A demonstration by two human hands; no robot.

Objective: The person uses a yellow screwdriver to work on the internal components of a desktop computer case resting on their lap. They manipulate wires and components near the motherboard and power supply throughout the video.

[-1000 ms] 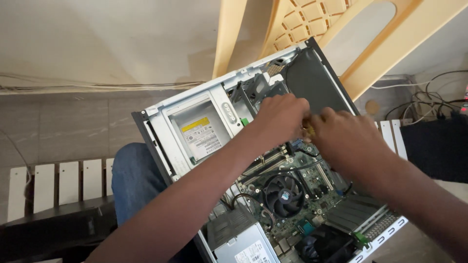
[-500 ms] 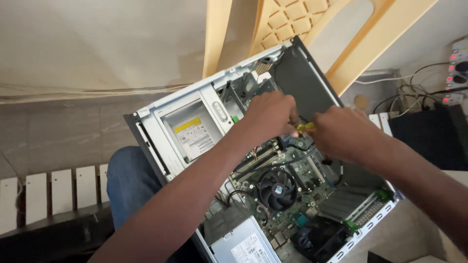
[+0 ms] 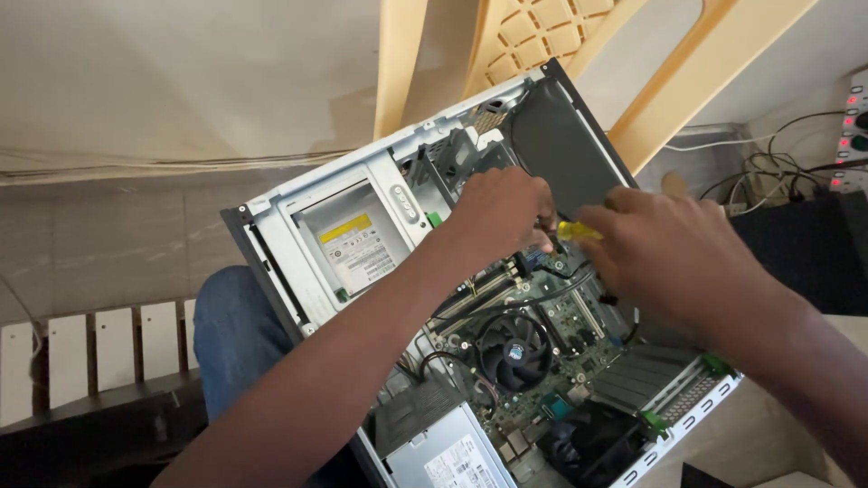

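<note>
At the far left, white slats (image 3: 72, 357) of a bench stand above a dark lower edge. Next to them a knee in blue jeans (image 3: 237, 339) props an open desktop computer case (image 3: 271, 271), tilted with its inside facing up. In the case's left part sits a silver optical drive (image 3: 348, 244) carrying a white rectangular label topped by a yellow strip. At the bottom, the grey power supply (image 3: 443, 456) bears another white label with small dark print. Near the middle, a round black cooler fan (image 3: 514, 348) sits on the green motherboard (image 3: 579, 316). The left hand (image 3: 502, 212) reaches across the drive bay, fingers curled inward over the cables by the board's top edge; what they pinch is hidden. Just beside it, the right hand (image 3: 669, 258) is closed around a yellow-handled tool (image 3: 577, 231), whose tip points at the left fingers. Behind the case rise the legs of a tan plastic chair (image 3: 542, 36), and at the far right dark cables (image 3: 778, 167) tangle on the floor.
</note>
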